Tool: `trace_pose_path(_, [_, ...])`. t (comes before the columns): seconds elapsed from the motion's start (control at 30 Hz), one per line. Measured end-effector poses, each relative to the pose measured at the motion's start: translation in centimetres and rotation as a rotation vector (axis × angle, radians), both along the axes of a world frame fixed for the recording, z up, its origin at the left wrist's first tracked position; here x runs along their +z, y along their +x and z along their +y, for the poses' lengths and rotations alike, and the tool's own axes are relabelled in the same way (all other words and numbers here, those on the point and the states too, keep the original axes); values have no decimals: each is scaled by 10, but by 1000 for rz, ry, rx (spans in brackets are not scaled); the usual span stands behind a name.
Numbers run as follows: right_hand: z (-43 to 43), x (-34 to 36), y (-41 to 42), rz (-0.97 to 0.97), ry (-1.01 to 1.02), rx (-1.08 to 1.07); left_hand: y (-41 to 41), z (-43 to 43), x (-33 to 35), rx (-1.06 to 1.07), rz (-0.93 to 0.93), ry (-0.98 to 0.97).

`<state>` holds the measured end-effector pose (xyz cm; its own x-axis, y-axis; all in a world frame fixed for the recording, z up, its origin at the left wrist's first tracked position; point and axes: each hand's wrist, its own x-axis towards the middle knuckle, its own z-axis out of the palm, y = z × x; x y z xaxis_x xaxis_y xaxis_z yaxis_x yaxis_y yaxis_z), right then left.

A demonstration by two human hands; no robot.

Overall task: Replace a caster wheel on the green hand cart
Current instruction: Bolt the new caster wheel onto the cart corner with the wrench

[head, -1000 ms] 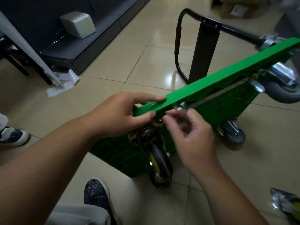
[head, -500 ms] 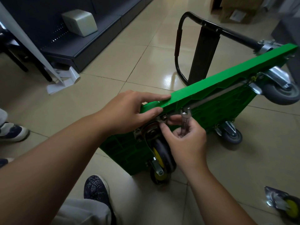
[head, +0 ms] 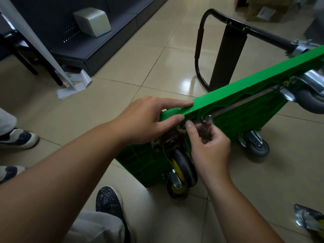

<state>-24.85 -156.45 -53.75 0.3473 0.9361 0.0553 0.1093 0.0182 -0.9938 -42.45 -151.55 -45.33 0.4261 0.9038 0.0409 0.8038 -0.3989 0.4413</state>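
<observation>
A grey trouser knee [head: 98, 227] and a dark patterned shoe [head: 108, 200] are seen nearest, on the tiled floor [head: 122, 67]. At the lower right a loose caster [head: 310, 220] is cut off by the frame edge.

The green hand cart [head: 245, 97] is stood on its side with the ribbed underside turned toward the camera; its far end is cut off at the right. Its upper edge is gripped by the left hand [head: 149, 120], with the fingers laid together along the far side and the thumb pressed on the near face. A small metal wrench [head: 206, 124] is enclosed by the curled fingers of the right hand [head: 210, 149]. The tool is blurred, and what its head bears on cannot be made out.

Just below, a yellow-hubbed caster wheel [head: 184, 165] is mounted at the near corner, its plate partly hidden by both hands. Another yellow hub [head: 177, 188] is glimpsed beneath it at the floor; whether it belongs to the same caster cannot be told.

Farther along, a small grey caster [head: 259, 146] is seen low, and a larger one [head: 312, 100], cut off, high. The black handle [head: 201, 41] is seen behind the deck. Far left, a beige box [head: 93, 21] is set on dark shelving [head: 105, 50].
</observation>
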Motion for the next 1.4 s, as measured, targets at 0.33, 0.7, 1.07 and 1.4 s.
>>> trace_pose_path(0.33, [-1,2,5,78,-29,76,3,-3,4,-1,1,-4])
trace_pose_path(0.7, [4,8,7,60,-93,112,2,-1,1,-5,12,-17])
trace_pose_path(1.07, [3,5,7,112,-102,88,3,0,3,5,34,-16])
trace_pose_path(1.4, [36,70,58,836,-139,26,7,-2,4,47,-92,-88])
